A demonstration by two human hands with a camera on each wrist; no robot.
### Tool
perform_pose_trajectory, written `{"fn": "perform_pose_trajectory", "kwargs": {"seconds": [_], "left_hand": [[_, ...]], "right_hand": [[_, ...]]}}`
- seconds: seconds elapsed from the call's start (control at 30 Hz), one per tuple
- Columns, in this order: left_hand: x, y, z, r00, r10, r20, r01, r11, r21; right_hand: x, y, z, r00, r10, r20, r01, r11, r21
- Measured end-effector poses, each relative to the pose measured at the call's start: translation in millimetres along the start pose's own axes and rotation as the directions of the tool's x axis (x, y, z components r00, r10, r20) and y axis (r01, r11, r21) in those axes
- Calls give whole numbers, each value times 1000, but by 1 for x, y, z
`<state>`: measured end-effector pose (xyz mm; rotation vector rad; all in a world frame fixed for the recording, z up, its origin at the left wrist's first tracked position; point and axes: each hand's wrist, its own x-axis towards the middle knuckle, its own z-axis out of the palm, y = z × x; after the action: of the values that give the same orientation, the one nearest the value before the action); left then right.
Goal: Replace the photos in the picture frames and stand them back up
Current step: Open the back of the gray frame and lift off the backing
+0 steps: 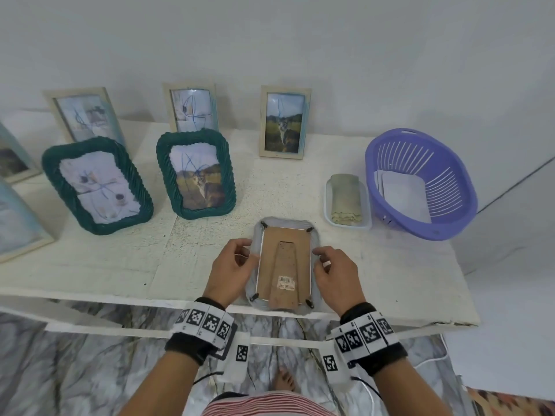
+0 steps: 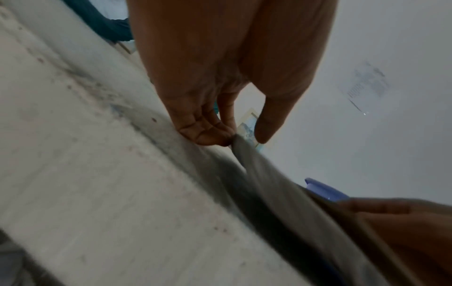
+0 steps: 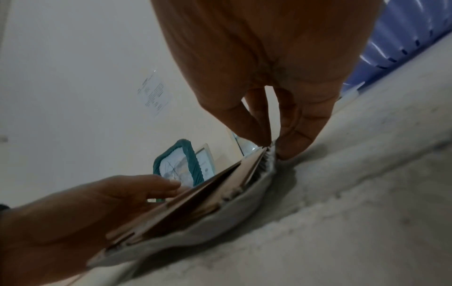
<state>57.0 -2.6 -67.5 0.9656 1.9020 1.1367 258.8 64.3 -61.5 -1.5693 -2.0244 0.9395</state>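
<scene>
A grey fabric-covered picture frame (image 1: 285, 221) lies face down at the front edge of the white table (image 1: 120, 265). Its brown backing board (image 1: 283, 256), with a folded stand and a barcode sticker, faces up, and black clips sit at the corners. My left hand (image 1: 246, 253) grips the frame's left edge, fingers curled at the rim (image 2: 269, 183) and thumb above. My right hand (image 1: 322, 259) pinches the right edge between thumb and fingers (image 3: 293, 135), right where the backing (image 3: 195, 197) meets the grey rim (image 3: 220, 218).
Two green woven frames (image 1: 97, 186) (image 1: 196, 174) stand mid-table, with pale wooden frames (image 1: 283, 123) (image 1: 192, 108) (image 1: 85, 115) behind and more at the far left (image 1: 18, 217). To the right are a small tray with a folded cloth (image 1: 347, 201) and a purple basket (image 1: 420, 184) holding white sheets.
</scene>
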Motion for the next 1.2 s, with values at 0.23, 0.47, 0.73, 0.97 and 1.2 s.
{"fn": "perform_pose_trajectory", "kwargs": {"seconds": [0.23,0.47,0.73,0.97,1.2], "left_hand": [[-2,-3,7,998,59,12,-60,975,214],[2,-7,13,998,57,13,-57,917,394],[1,-8,16,998,63,-2,-57,912,406],[3,-7,13,998,63,31,-70,912,405],[14,13,6,967,55,247,-188,811,554]], "right_hand": [[18,-1,-8,991,-77,109,96,980,-173],[41,-12,-14,943,-73,324,196,910,-365],[42,-8,-12,950,-107,293,203,926,-318],[27,-9,-12,936,-81,343,192,933,-305],[19,-7,-6,941,-93,326,233,876,-422]]}}
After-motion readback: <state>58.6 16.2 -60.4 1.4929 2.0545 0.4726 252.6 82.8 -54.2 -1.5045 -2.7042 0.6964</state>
